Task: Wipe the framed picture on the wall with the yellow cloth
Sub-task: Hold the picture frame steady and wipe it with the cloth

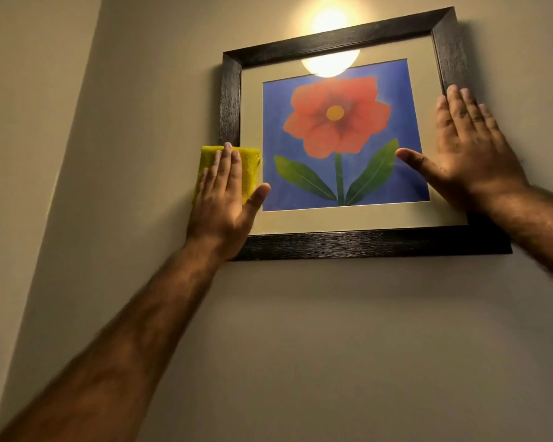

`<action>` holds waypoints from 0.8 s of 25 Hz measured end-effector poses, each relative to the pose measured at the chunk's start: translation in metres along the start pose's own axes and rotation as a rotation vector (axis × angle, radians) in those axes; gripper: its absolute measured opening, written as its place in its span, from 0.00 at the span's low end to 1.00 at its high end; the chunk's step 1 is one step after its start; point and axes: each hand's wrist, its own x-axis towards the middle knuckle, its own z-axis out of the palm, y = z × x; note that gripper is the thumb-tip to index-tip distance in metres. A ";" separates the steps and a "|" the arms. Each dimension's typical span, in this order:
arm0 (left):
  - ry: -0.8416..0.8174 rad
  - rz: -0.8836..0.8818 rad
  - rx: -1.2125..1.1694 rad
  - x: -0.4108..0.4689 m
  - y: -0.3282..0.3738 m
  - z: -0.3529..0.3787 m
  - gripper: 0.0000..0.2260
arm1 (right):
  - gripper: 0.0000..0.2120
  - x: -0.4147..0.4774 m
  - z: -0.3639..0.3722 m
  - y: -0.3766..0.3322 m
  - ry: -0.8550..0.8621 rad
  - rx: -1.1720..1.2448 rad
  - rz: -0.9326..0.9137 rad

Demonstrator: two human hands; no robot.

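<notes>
A picture of a red flower on blue, in a dark wooden frame, hangs on the beige wall. My left hand lies flat on a folded yellow cloth, pressing it against the frame's left side and lower left mat. The cloth's lower part is hidden under the palm. My right hand rests flat with fingers spread on the frame's right side, thumb on the glass near the green leaf.
A wall lamp glows above the frame and reflects in the glass at the top. A wall corner runs down on the left. Bare wall stretches below the picture.
</notes>
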 end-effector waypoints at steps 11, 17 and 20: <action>-0.106 -0.097 0.025 0.132 0.001 -0.027 0.44 | 0.54 0.000 -0.003 -0.004 -0.017 -0.021 0.013; -0.079 -0.073 0.051 0.094 0.000 -0.016 0.46 | 0.53 -0.002 -0.004 -0.005 -0.019 -0.029 0.017; -0.062 -0.047 0.034 0.027 0.000 -0.003 0.47 | 0.52 -0.002 -0.005 -0.005 -0.035 -0.034 0.015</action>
